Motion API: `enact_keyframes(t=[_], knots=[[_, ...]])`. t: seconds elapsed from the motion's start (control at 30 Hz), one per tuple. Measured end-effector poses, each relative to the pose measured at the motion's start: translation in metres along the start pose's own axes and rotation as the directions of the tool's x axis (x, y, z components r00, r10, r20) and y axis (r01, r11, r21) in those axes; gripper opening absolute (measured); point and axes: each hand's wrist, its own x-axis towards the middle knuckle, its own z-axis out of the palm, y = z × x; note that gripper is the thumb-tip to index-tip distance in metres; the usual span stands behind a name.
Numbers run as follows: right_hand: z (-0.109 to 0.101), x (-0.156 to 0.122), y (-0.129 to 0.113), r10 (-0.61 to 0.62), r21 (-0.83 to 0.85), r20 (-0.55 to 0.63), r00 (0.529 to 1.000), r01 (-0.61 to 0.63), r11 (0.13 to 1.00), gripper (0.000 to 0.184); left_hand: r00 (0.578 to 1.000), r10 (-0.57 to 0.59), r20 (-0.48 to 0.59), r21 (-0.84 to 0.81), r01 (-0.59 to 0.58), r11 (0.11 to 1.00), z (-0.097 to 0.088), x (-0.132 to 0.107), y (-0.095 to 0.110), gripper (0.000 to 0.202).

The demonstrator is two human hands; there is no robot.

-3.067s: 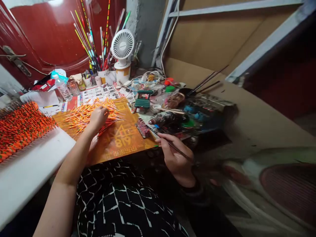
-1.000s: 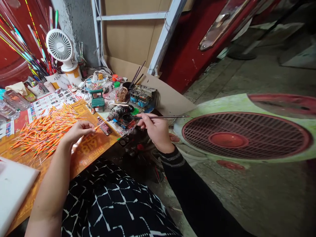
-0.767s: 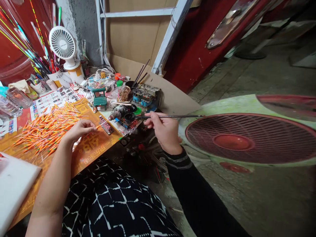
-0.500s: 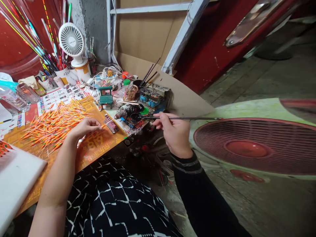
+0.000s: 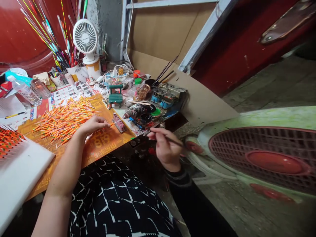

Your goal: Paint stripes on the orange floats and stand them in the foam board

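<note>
My left hand (image 5: pixel 93 125) pinches a slim orange fishing float (image 5: pixel 112 124) at its fingertips, just above an orange printed paper mat (image 5: pixel 108 140). A heap of similar orange floats (image 5: pixel 63 118) lies on the mat to the left of that hand. My right hand (image 5: pixel 166 146) is shut on a thin dark paintbrush (image 5: pixel 172 140), whose tip sits near the edge of a cluttered paint palette (image 5: pixel 145 123). Rows of finished-looking orange floats (image 5: pixel 8 141) stand in a white foam board (image 5: pixel 27 164) at the lower left.
A green toy chair (image 5: pixel 115 95), a small white fan (image 5: pixel 85 36), a water bottle (image 5: pixel 24 91) and cups of long floats (image 5: pixel 74 73) crowd the back of the bench. A large red-and-green floor fan (image 5: pixel 261 154) stands to the right, beside a cardboard sheet (image 5: pixel 207 98).
My right hand has dropped away from the dark paint pot, and the brush now slants down instead of lying level. The view has swung left, shifting everything rightward. My left hand keeps the float.
</note>
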Motion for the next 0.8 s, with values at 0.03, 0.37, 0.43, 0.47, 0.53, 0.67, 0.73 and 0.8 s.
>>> enact_keyframes(t=[0.03,0.37,0.43,0.47,0.53,0.67,0.73,0.8], knots=[[0.007,-0.008,0.000,-0.031,-0.005,0.044,0.999,0.031,0.999,0.021,1.000,0.004,0.000,-0.015,-0.004,1.000,0.000,0.000,0.000,0.035],[0.056,-0.035,0.005,-0.259,0.060,0.173,0.950,0.252,0.966,0.027,1.000,-0.011,-0.005,-0.006,0.011,1.000,-0.006,0.003,-0.006,0.036],[0.059,-0.037,0.009,-0.247,0.038,0.161,0.955,0.244,0.969,0.024,1.000,-0.012,-0.001,-0.009,0.012,1.000,-0.003,0.005,-0.006,0.036],[0.061,-0.038,0.012,-0.239,0.025,0.155,0.959,0.238,0.971,0.023,1.000,-0.007,-0.002,-0.017,0.007,1.000,-0.002,0.006,-0.007,0.036],[0.065,-0.040,0.017,-0.234,0.008,0.137,0.963,0.235,0.972,0.023,1.000,0.005,-0.011,-0.043,-0.005,0.999,0.001,0.009,-0.008,0.036],[0.073,-0.046,0.029,-0.270,0.001,0.099,0.958,0.272,0.962,0.026,1.000,0.005,0.000,-0.084,-0.005,0.996,0.005,0.014,-0.014,0.036],[0.075,-0.048,0.033,-0.274,-0.035,0.101,0.957,0.278,0.960,0.025,1.000,0.001,0.019,-0.093,0.001,0.996,0.005,0.015,-0.015,0.035],[0.077,-0.049,0.036,-0.274,-0.084,0.115,0.955,0.284,0.955,0.025,1.000,-0.002,0.031,-0.099,0.005,0.995,0.006,0.015,-0.015,0.035]])
